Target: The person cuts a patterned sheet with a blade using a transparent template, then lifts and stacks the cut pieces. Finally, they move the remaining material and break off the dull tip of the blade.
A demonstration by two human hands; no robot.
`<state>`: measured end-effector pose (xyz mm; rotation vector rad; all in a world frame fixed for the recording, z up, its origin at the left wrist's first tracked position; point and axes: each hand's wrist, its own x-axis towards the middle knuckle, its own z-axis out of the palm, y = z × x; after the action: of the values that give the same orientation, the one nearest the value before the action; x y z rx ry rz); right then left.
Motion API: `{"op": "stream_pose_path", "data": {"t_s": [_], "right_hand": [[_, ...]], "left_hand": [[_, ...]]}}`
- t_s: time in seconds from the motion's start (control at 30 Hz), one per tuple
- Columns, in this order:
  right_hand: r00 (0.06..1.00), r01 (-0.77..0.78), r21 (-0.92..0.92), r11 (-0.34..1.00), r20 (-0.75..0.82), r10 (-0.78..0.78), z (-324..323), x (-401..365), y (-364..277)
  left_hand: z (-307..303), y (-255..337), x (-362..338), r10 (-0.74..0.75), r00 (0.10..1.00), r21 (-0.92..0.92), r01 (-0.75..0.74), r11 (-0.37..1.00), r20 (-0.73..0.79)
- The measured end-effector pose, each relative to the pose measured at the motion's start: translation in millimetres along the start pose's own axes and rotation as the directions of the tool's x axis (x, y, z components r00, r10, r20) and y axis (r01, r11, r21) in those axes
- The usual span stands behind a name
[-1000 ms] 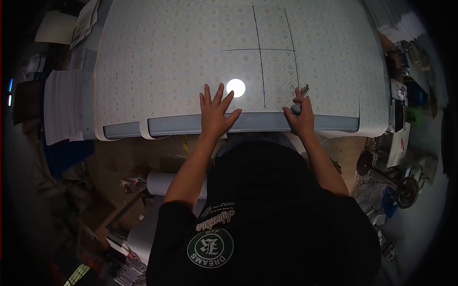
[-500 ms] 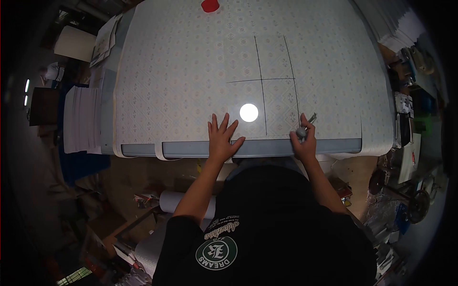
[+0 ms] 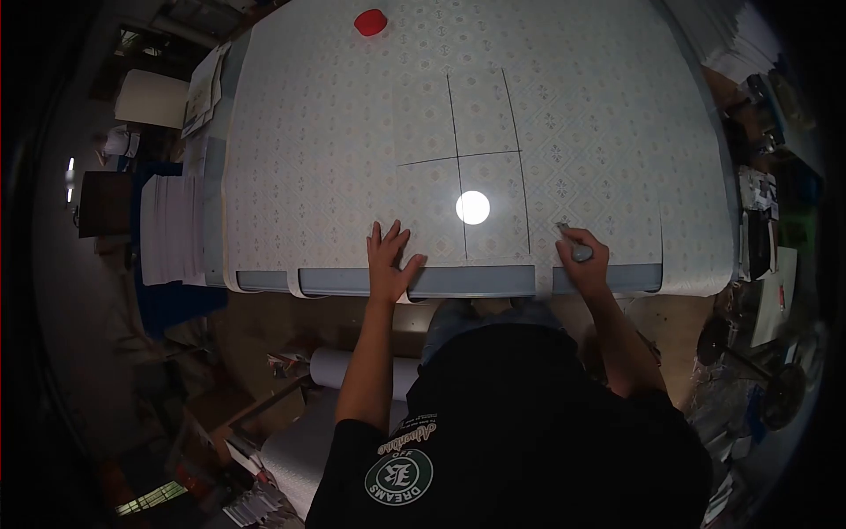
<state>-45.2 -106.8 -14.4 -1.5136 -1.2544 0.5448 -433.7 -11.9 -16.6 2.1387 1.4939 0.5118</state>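
Note:
A pale patterned sheet covers the table, with thin dark straight lines crossing on it. My left hand lies flat near the front edge, fingers spread, holding nothing. Over to the right, my right hand is closed around a small grey tool with a rounded body. Its thin tip points up and left, low over the sheet just right of the longest line; the exact kind of tool I cannot tell. A bright round white spot shows between the hands.
A red round object sits at the far end of the sheet. Stacked white paper stands on the left. Along the front runs a grey table edge, narrow pale strips folding over it. A roll lies below.
My right hand has shifted right with the tool, whose tip has swung from upper right to upper left. My left hand has moved slightly left. The view has shifted a little.

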Motion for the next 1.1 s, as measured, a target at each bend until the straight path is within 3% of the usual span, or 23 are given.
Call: {"op": "stream_pose_path", "data": {"t_s": [0.03, 0.1, 0.2, 0.27, 0.33, 0.4, 0.5, 0.57, 0.7, 0.8, 0.9, 0.97, 1.1], "right_hand": [[1.0, -0.008, 0.008, 1.0, -0.002, 0.008, -4.8, 2.2, -1.6], [0.981, -0.184, -0.002, 0.983, 0.069, 0.184, -13.6, 2.2, -1.8], [0.979, -0.198, 0.075, 0.977, -0.044, 0.201, -7.2, -4.9, 5.6], [0.972, -0.223, 0.074, 0.972, -0.066, 0.227, -4.6, -9.9, 5.4], [0.965, -0.239, 0.083, 0.967, -0.086, 0.246, -0.2, -19.3, -2.9], [0.872, -0.434, 0.401, 0.807, -0.041, 0.489, 7.0, -23.7, -12.5], [0.81, -0.495, 0.497, 0.713, -0.031, 0.585, 12.9, -34.5, -21.9], [0.795, -0.511, 0.507, 0.694, -0.029, 0.606, 18.6, -39.9, -27.5], [0.742, -0.54, 0.56, 0.628, -0.035, 0.669, 27.1, -43.9, -35.6], [0.666, -0.591, 0.557, 0.584, -0.071, 0.742, 35.4, -46.9, -44.8], [0.658, -0.596, 0.546, 0.588, -0.087, 0.748, 48.4, -50.1, -60.9], [0.632, -0.611, 0.542, 0.577, -0.106, 0.768, 55.0, -55.9, -67.4], [0.625, -0.56, 0.628, 0.54, -0.106, 0.773, 62.4, -62.4, -77.5]], "left_hand": [[1.4, 2.8, -0.3, -0.006, 1.0, -0.015, 0.006, 1.0, -0.021], [0.8, 5.3, -0.6, -0.008, 1.0, -0.025, 0.007, 1.0, -0.03], [1.4, 5.8, -1.9, -0.007, 1.0, -0.02, 0.007, 1.0, -0.027], [2.9, 2.7, 1.9, -0.006, 0.997, -0.13, -0.004, 0.991, -0.083], [1.5, 1.0, 5.3, 0.032, 0.995, -0.053, -0.037, 0.998, -0.09], [-6.2, -1.0, 14.5, 0.072, 0.99, 0.031, -0.069, 0.997, -0.118], [-12.0, -6.2, 30.9, 0.092, 0.987, -0.03, -0.096, 0.995, -0.135], [-12.8, -10.7, 45.0, 0.062, 0.978, -0.104, -0.084, 0.991, -0.197], [-17.7, -17.0, 64.3, -0.044, 0.989, -0.217, 0.012, 0.976, -0.141], [-22.6, -21.2, 69.4, 0.012, 0.997, -0.186, -0.027, 0.982, -0.082], [-19.5, -28.2, 66.2, 0.034, 0.998, -0.179, -0.041, 0.983, -0.046], [-16.7, -32.4, 66.5, 0.16, 0.98, -0.08, -0.17, 0.982, -0.116], [-18.2, -32.0, 67.8, 0.173, 0.977, -0.089, -0.185, 0.979, -0.126]]}}
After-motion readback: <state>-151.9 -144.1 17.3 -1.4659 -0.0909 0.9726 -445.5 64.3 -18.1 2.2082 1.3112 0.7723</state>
